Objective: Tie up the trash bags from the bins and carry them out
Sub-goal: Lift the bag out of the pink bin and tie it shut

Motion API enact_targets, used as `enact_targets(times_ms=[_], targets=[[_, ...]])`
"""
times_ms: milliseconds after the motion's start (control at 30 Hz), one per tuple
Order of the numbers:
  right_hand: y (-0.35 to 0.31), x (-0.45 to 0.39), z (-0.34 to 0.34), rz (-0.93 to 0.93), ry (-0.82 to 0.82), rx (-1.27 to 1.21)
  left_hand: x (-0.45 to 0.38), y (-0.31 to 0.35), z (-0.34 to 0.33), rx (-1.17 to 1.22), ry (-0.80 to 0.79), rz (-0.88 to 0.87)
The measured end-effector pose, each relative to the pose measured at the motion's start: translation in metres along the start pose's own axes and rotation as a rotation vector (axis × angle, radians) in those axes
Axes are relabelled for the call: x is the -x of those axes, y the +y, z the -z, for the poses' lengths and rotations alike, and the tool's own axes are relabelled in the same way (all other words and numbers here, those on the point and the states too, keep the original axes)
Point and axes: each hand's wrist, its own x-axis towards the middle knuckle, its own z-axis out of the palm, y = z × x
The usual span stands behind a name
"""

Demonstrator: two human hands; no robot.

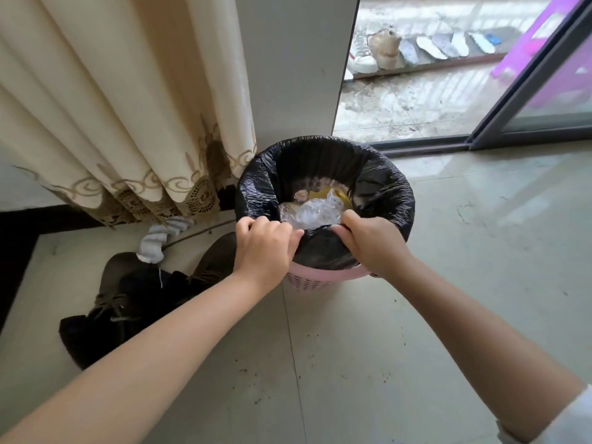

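— What have your fingers got hold of?

— On both hands my fingers are curled tight on the black trash bag (pixel 323 174). My left hand (pixel 264 248) and my right hand (pixel 373 243) pinch the folded-over edge at the near side of the rim, just beside each other.

— And where is the bag?

— In the pink bin (pixel 315 278), stretched over its rim the rest of the way round. The bin stands on the tiled floor (pixel 416 315), just in front of the wall beside the curtain (pixel 112 107) and near the track of the open sliding door (pixel 528 91). Clear plastic rubbish (pixel 312 213) and something yellow lie at the bottom.

— So which step is this?

— The start, I'd judge: freeing the edge from the rim. Nothing is tied yet.

— What next?

— Peel the edge up and work it off the far side, gather the mouth together, then knot it. The film looks thin, so pull evenly. Dark clothes (pixel 134 302) lie on the floor to my left.
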Motion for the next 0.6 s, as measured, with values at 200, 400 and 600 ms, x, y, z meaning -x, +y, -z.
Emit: enact_targets(times_ms=[200, 400, 600], targets=[[0.019, 0.003, 0.011, 0.122, -0.231, 0.120, -0.002, -0.012, 0.019, -0.200, -0.152, -0.197], [0.053, 0.015, 0.029, -0.014, 0.004, 0.223, -0.009, -0.042, 0.030, -0.156, -0.046, -0.007], [0.096, 0.019, 0.036, -0.595, -0.206, 0.159, -0.014, -0.074, 0.025, 0.057, -0.308, 0.620]])
